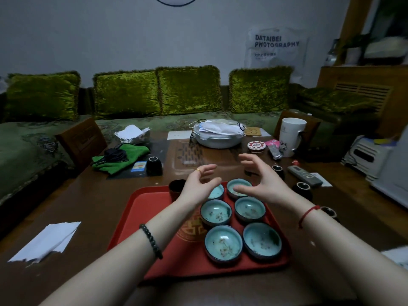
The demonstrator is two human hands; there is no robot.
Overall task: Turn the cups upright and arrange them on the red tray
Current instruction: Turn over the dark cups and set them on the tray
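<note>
- The two forearms reach in from the near edge, a dark bead bracelet (152,241) on the left wrist and a red string (308,214) on the right.
- The red tray (154,208) lies on the wooden table (92,204). Six teal-glazed cups sit upright in two columns on its right half, from the nearest pair (223,242) to the far right cup (239,187).
- The left hand (198,184) and the right hand (262,182) hover apart over the far row, fingers spread, gripping nothing.
- A tall dark cup (176,188) stands at the tray's far edge; small dark cups (302,189) wait on the table to the right, well apart from it.
- Likely next: fetch one of those. Grip it by its sides, check that its mouth faces up, and set it on the bare left half without knocking the teal rows.
</note>
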